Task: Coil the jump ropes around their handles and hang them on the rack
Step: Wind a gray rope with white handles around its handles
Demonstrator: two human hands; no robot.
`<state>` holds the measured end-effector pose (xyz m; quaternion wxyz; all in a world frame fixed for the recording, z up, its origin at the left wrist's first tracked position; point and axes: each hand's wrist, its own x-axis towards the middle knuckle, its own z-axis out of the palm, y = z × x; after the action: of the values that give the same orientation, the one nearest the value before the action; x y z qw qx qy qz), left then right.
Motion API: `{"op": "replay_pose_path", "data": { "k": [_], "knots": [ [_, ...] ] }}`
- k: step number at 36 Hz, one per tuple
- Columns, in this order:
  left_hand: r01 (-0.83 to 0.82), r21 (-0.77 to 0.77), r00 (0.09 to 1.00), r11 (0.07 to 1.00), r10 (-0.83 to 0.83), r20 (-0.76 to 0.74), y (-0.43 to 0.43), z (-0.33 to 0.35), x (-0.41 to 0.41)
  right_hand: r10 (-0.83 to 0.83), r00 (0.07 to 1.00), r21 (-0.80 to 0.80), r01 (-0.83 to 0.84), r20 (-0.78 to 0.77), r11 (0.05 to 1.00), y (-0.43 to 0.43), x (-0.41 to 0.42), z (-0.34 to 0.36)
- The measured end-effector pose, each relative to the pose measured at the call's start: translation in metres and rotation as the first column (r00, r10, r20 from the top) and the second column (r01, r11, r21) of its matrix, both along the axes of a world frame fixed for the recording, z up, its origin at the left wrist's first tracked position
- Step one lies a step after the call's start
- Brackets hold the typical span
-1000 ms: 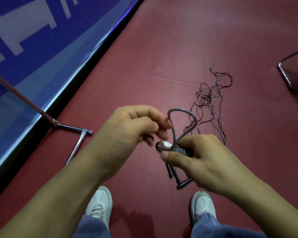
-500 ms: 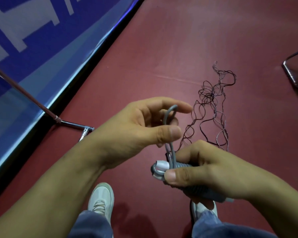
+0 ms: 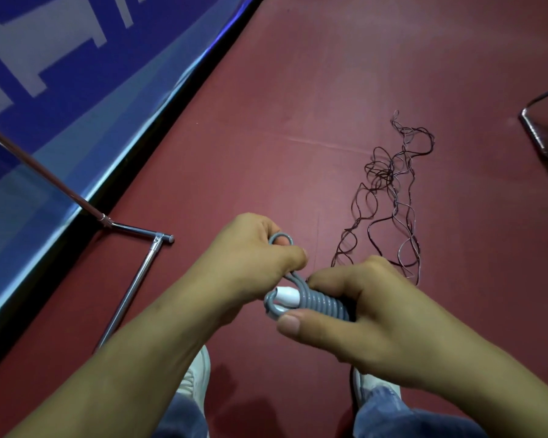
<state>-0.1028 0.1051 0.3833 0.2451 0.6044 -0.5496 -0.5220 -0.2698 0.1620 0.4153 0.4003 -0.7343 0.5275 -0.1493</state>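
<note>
A grey jump rope [image 3: 318,303] is wound in tight coils around its white-tipped handles [image 3: 287,295]. My right hand [image 3: 358,314] grips the coiled bundle, thumb underneath and fingers over the top. My left hand [image 3: 250,263] pinches the rope's free loop [image 3: 280,239], which pokes out above its fingers, just left of the bundle. A second, thin dark jump rope [image 3: 389,197] lies tangled on the red floor beyond my right hand. The chrome rack [image 3: 136,281] shows only its base bars at the left.
A blue and white banner [image 3: 60,74] runs along the floor's left edge behind the rack's slanted pole [image 3: 41,175]. A metal frame corner [image 3: 538,134] sits at the right edge. My two white shoes [image 3: 196,371] stand below the hands on the red floor [image 3: 298,90].
My left hand has pulled the grey loop down and closed round it, so the loop is now short. The coiled bundle has turned more level in my right hand.
</note>
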Motion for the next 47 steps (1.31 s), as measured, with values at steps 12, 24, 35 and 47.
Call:
{"op": "replay_pose_path", "data": {
  "k": [12, 24, 35, 47],
  "knots": [
    [0.088, 0.205, 0.948, 0.975, -0.019, -0.317, 0.007, 0.005, -0.002, -0.179, 0.895, 0.214, 0.097, 0.408, 0.972, -0.005, -0.009, -0.002],
    [0.163, 0.119, 0.927, 0.979, -0.110, -0.359, 0.017, 0.012, -0.009, -0.426, 0.764, 0.225, 0.362, 0.485, 0.905, -0.016, -0.016, -0.002],
    [0.282, 0.068, 0.902, 0.957, -0.240, -0.359, 0.012, 0.010, -0.013, -0.354, 0.906, -0.029, 0.370, 0.231, 0.929, -0.018, -0.018, -0.012],
    [0.270, 0.022, 0.951, 0.963, -0.263, -0.163, 0.007, 0.011, -0.005, -0.142, 0.929, -0.212, 0.071, -0.343, 0.975, -0.018, -0.028, -0.019]
  ]
}}
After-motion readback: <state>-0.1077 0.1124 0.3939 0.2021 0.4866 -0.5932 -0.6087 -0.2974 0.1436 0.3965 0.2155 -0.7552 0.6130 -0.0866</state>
